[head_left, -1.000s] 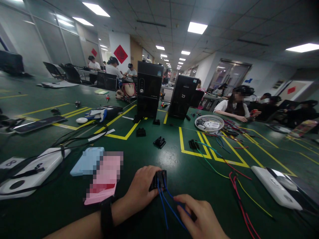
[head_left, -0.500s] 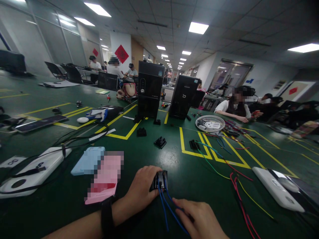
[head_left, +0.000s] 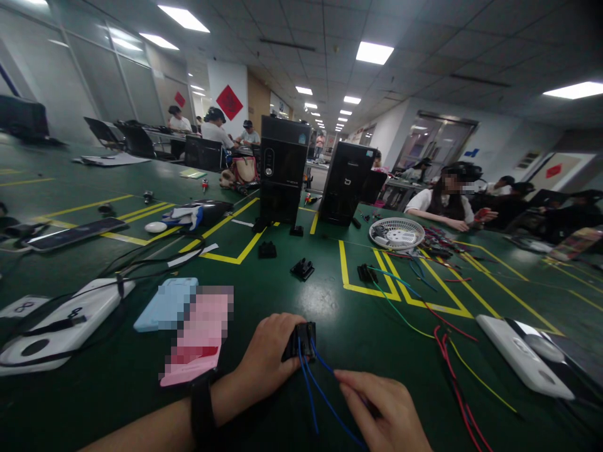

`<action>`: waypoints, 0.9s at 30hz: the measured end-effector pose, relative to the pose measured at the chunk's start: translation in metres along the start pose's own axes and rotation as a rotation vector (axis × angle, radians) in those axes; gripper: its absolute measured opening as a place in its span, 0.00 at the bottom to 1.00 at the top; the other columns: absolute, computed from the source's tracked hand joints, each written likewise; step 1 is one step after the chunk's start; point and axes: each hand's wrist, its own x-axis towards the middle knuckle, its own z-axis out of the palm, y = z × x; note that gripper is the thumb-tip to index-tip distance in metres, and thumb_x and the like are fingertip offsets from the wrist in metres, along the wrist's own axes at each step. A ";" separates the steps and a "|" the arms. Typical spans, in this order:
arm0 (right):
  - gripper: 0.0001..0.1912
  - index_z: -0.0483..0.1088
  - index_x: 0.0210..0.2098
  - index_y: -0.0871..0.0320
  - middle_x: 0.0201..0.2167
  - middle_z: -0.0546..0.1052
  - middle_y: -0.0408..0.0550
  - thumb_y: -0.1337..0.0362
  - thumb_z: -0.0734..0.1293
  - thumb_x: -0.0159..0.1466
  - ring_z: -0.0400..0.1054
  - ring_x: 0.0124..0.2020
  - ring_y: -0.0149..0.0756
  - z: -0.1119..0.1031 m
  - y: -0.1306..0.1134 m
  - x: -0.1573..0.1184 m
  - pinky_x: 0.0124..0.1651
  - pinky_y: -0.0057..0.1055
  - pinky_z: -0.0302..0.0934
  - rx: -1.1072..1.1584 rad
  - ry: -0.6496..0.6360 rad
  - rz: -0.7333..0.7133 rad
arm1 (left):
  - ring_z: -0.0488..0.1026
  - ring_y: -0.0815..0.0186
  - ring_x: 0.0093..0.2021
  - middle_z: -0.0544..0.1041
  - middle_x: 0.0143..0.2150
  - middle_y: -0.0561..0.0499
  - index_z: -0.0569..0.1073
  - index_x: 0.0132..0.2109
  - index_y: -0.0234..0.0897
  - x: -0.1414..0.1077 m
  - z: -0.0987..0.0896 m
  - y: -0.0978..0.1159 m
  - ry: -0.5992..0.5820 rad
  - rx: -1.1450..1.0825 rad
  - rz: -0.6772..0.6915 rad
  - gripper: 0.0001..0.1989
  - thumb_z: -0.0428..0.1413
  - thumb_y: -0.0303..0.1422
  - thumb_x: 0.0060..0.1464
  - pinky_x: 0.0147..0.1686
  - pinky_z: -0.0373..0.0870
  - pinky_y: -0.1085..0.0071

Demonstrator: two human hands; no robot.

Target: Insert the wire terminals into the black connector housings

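Green spread wide across the desk (head_left: 264, 289) in the head view, and there, front and centre, sat the black block (head_left: 308, 333), the left hand's (head_left: 271, 345) grip wrapped snugly around its left side! Three blue wires ran from it: two (head_left: 308, 390) trailed down toward the near edge, while the third, the right-hand wire (head_left: 323, 360), stretched across to the right hand (head_left: 379, 402), whose grip had it pinched between thumb and fingertips, just beside the block. A black wristband (head_left: 202, 408) circled the left wrist. Over to the left, a pink case (head_left: 200, 339) lay against a light-blue one (head_left: 164, 304); beyond the hands, a spare black block (head_left: 302, 269) rested on the green. Red wires (head_left: 447, 361) snaked down the right, and farther back a white basket (head_left: 396, 233) stood near a seated co-worker (head_left: 443, 201).
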 end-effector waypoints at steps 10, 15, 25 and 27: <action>0.15 0.69 0.50 0.51 0.35 0.80 0.43 0.67 0.60 0.66 0.74 0.28 0.31 0.002 -0.006 0.005 0.31 0.25 0.63 -0.011 -0.407 0.204 | 0.65 0.55 0.52 0.70 0.51 0.46 0.65 0.52 0.39 -0.001 0.001 0.000 0.018 0.009 0.041 0.21 0.59 0.33 0.52 0.52 0.61 0.55; 0.14 0.70 0.50 0.52 0.41 0.79 0.45 0.66 0.60 0.66 0.74 0.37 0.35 0.002 -0.004 0.004 0.39 0.28 0.65 0.045 -0.343 0.210 | 0.63 0.51 0.55 0.68 0.54 0.42 0.62 0.56 0.37 -0.002 0.007 -0.008 0.040 0.007 0.072 0.26 0.59 0.36 0.52 0.54 0.60 0.50; 0.16 0.65 0.53 0.51 0.46 0.70 0.49 0.66 0.61 0.65 0.67 0.43 0.35 -0.004 -0.011 0.010 0.42 0.31 0.64 0.308 -0.226 0.305 | 0.52 0.57 0.63 0.57 0.62 0.45 0.50 0.64 0.40 -0.006 0.005 -0.009 0.107 -0.114 0.167 0.42 0.45 0.15 0.39 0.63 0.49 0.50; 0.17 0.64 0.55 0.50 0.49 0.69 0.49 0.64 0.61 0.66 0.66 0.45 0.36 -0.003 -0.010 0.008 0.42 0.32 0.64 0.369 -0.170 0.336 | 0.55 0.59 0.62 0.60 0.60 0.46 0.55 0.61 0.41 -0.004 0.002 -0.006 0.171 -0.152 0.181 0.38 0.44 0.14 0.42 0.63 0.51 0.52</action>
